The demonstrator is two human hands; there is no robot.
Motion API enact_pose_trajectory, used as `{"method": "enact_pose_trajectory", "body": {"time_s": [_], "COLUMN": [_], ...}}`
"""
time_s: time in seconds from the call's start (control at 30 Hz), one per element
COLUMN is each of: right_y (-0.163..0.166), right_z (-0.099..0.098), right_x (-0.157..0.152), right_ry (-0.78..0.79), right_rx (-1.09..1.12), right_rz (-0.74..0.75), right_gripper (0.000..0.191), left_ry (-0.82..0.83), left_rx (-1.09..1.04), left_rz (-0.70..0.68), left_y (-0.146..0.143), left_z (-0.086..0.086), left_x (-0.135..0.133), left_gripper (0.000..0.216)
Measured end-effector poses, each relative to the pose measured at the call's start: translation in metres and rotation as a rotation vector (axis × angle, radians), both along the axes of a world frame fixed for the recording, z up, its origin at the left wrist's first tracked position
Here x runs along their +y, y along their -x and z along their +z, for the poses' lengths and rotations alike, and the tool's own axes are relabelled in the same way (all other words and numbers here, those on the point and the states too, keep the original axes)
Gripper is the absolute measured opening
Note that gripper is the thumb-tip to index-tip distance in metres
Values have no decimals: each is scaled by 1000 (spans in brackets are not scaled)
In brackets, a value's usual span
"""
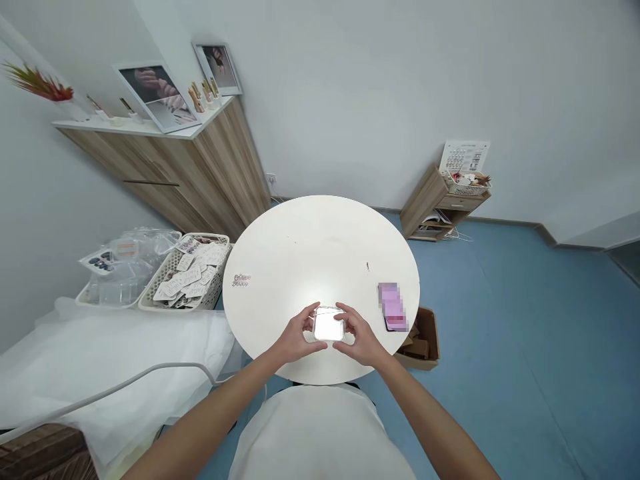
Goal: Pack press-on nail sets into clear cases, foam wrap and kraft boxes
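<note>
A small clear box [329,327], squarish with rounded corners and bright with glare, is held over the near part of the round white table [320,233]. My left hand [296,339] grips its left side, thumb at the near edge and fingers at the far corner. On the right side my right hand [361,340] holds it the same way, one finger reaching over the top. Glare hides whatever may be inside. Small shiny pieces in two rows [241,281] lie at the table's left. At the right rests a phone [393,307] with a blurred pink screen.
A small dark bit [368,267] lies on the table. Left of it stand a basket of printed cards [195,270] and one of clear plastic packs [123,273]. A cardboard box [425,340] is on the floor at right. A wooden cabinet [220,167] stands behind left.
</note>
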State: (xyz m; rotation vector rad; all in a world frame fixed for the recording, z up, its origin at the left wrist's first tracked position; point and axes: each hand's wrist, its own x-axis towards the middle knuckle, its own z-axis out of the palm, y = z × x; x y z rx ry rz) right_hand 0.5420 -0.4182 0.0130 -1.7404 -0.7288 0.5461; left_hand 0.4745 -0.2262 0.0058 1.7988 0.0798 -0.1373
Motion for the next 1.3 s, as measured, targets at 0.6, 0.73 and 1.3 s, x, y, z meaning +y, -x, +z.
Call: {"method": "enact_pose_trajectory", "body": {"time_s": [0.6,0.73,1.3], "right_y": [12,9,13], "right_z": [2,5,15], "right_x": [-9,-8,-1], "right_ry": [-103,-142,-120], "right_rx": [97,90,73], "right_rz": [-170,-138,-130], "right_gripper": [39,38,37], "left_ry": [304,434,563], "left_rx": [45,62,221], "left_rz": [8,35,146], "left_y": [11,12,23], "left_z": [9,13,10], "left_x": [-24,-27,-15], "left_gripper": [76,78,42]}}
